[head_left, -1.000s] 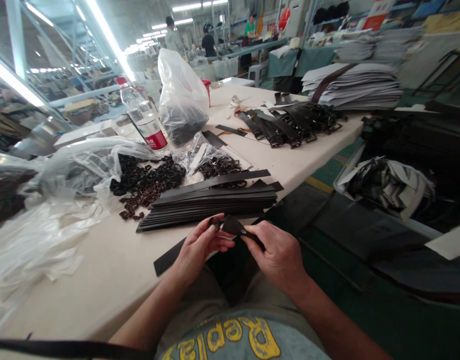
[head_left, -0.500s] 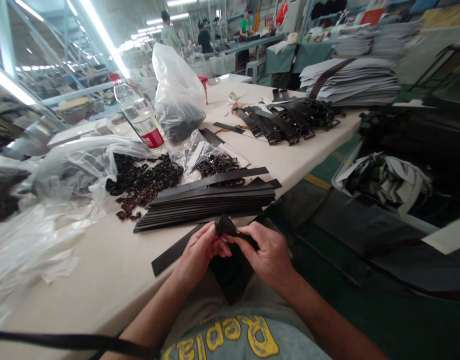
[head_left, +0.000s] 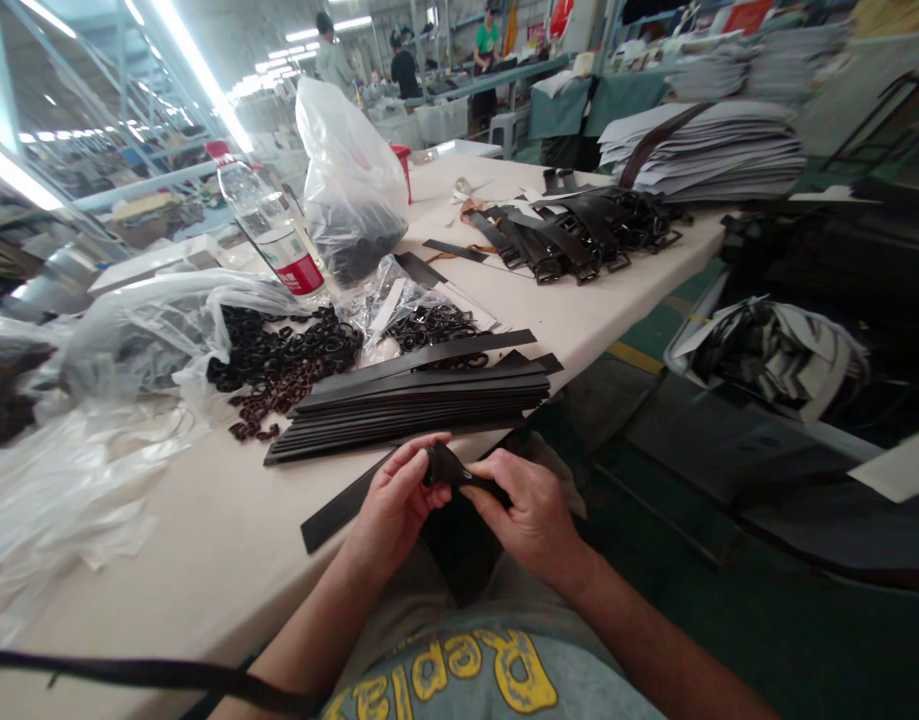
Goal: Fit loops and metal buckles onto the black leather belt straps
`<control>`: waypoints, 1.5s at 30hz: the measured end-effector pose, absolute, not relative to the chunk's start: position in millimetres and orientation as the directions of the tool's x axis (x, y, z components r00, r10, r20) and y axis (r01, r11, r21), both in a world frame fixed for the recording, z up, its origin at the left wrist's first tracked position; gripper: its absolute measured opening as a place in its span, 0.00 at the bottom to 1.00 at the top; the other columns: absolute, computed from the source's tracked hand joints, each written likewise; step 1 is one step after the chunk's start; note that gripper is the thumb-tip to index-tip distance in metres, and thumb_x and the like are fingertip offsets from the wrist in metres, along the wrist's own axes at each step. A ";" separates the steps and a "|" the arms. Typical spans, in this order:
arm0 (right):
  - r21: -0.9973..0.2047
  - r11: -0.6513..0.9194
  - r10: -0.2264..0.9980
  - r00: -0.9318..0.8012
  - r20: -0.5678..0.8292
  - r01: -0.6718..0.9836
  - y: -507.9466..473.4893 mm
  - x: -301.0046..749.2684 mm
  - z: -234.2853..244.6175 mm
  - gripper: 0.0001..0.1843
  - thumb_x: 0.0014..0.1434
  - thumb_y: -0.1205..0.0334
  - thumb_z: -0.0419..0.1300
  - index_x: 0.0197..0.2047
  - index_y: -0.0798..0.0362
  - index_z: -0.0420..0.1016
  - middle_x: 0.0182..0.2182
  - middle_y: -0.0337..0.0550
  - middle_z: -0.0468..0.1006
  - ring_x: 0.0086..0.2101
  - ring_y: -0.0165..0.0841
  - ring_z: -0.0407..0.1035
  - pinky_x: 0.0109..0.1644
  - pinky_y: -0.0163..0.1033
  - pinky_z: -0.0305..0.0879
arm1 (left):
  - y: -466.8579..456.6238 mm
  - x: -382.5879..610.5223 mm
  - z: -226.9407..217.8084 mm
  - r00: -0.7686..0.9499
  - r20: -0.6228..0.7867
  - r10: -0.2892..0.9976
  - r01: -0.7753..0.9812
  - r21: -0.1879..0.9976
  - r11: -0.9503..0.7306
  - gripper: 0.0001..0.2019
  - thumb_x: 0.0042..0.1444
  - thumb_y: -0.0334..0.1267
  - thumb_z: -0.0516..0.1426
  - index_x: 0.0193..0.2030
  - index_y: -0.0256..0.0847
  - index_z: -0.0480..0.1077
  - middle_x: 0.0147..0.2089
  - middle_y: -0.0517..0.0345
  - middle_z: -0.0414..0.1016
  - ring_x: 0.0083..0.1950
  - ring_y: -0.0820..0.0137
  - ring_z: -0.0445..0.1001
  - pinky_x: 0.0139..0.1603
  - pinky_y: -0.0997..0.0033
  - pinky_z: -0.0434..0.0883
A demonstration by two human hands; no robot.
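Note:
Both my hands meet just off the front edge of the white table (head_left: pixel 204 540), over my lap. My left hand (head_left: pixel 391 505) and my right hand (head_left: pixel 523 510) are each closed on the folded end of a black strap (head_left: pixel 448 468), pinching it between thumb and fingers. The strap's long tail (head_left: pixel 339 515) runs down-left across the table edge. Right behind my hands lies a flat stack of black straps (head_left: pixel 414 400). A heap of dark rings (head_left: pixel 286 360) spills from a plastic bag behind the stack.
A water bottle (head_left: pixel 271 235) and a filled clear bag (head_left: pixel 350 195) stand at the back. Finished straps with buckles (head_left: pixel 579 235) lie far right on the table. Crumpled plastic (head_left: pixel 61 480) covers the left. Grey sheet stacks (head_left: pixel 706 150) and people stand beyond.
The strap's folded end has been pressed tighter between my hands, which drew closer together. The view shifted slightly; the table items stayed where they were.

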State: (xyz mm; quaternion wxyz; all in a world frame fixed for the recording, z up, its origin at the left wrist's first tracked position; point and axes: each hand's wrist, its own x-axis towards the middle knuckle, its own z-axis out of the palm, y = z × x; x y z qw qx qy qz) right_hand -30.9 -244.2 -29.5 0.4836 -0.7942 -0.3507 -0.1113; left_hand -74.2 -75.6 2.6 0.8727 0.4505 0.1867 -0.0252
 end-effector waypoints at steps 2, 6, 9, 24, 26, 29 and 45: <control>-0.680 -0.262 0.468 0.706 0.532 0.685 -245.7 -31.6 -28.7 0.05 0.66 0.60 0.59 0.41 0.52 0.74 0.31 0.40 0.77 0.32 0.32 0.72 0.37 0.36 0.65 | -73.7 -73.6 2.8 0.930 -0.354 0.099 0.231 0.772 0.592 0.15 0.49 0.44 0.69 0.40 0.37 0.77 0.30 0.61 0.74 0.25 0.80 0.70 0.26 0.82 0.68; -0.667 -0.226 0.482 0.676 0.557 0.710 -247.0 -33.0 -26.6 0.06 0.68 0.59 0.58 0.40 0.52 0.73 0.30 0.40 0.77 0.30 0.31 0.72 0.36 0.36 0.64 | -70.1 -72.2 2.0 0.923 -0.380 0.065 0.269 0.755 0.599 0.12 0.48 0.43 0.68 0.33 0.36 0.77 0.28 0.61 0.73 0.25 0.79 0.67 0.26 0.81 0.67; -0.664 -0.212 0.493 0.665 0.561 0.717 -245.8 -33.9 -27.6 0.07 0.68 0.59 0.57 0.40 0.52 0.73 0.30 0.40 0.77 0.31 0.31 0.72 0.36 0.36 0.65 | -69.8 -72.5 2.9 0.913 -0.407 -0.007 0.308 0.679 0.667 0.11 0.47 0.41 0.68 0.30 0.35 0.77 0.32 0.60 0.74 0.30 0.77 0.70 0.32 0.79 0.71; -0.634 -0.283 0.404 0.689 0.602 0.720 -239.7 -33.9 -26.3 0.04 0.67 0.62 0.58 0.39 0.51 0.72 0.31 0.42 0.78 0.33 0.34 0.74 0.38 0.38 0.68 | -96.6 -82.7 -3.6 0.960 -0.264 0.092 0.190 0.859 0.476 0.22 0.61 0.53 0.58 0.53 0.39 0.78 0.57 0.46 0.78 0.62 0.56 0.71 0.63 0.59 0.65; -0.625 -0.287 0.403 0.684 0.609 0.726 -237.8 -34.8 -26.4 0.04 0.66 0.62 0.57 0.39 0.51 0.72 0.31 0.42 0.78 0.34 0.35 0.75 0.39 0.38 0.69 | -99.4 -83.3 -3.7 0.960 -0.261 0.102 0.194 0.881 0.431 0.21 0.62 0.51 0.57 0.55 0.41 0.76 0.58 0.48 0.77 0.63 0.56 0.71 0.65 0.59 0.63; -0.657 -0.301 0.429 0.714 0.554 0.691 -237.5 -34.2 -25.6 0.04 0.65 0.60 0.60 0.42 0.51 0.72 0.35 0.44 0.80 0.36 0.37 0.76 0.40 0.40 0.70 | -97.6 -81.2 0.3 0.958 -0.249 0.142 0.190 0.923 0.333 0.20 0.63 0.50 0.56 0.54 0.41 0.77 0.57 0.49 0.78 0.62 0.57 0.72 0.65 0.61 0.64; -0.896 -0.130 0.581 0.765 0.278 0.424 -254.0 -24.8 -13.8 0.04 0.64 0.62 0.60 0.41 0.50 0.77 0.34 0.39 0.81 0.35 0.33 0.76 0.40 0.36 0.69 | -85.7 -80.8 1.3 0.999 -0.030 -0.009 0.030 1.000 -0.008 0.16 0.66 0.45 0.54 0.56 0.47 0.77 0.62 0.54 0.73 0.65 0.58 0.66 0.70 0.60 0.57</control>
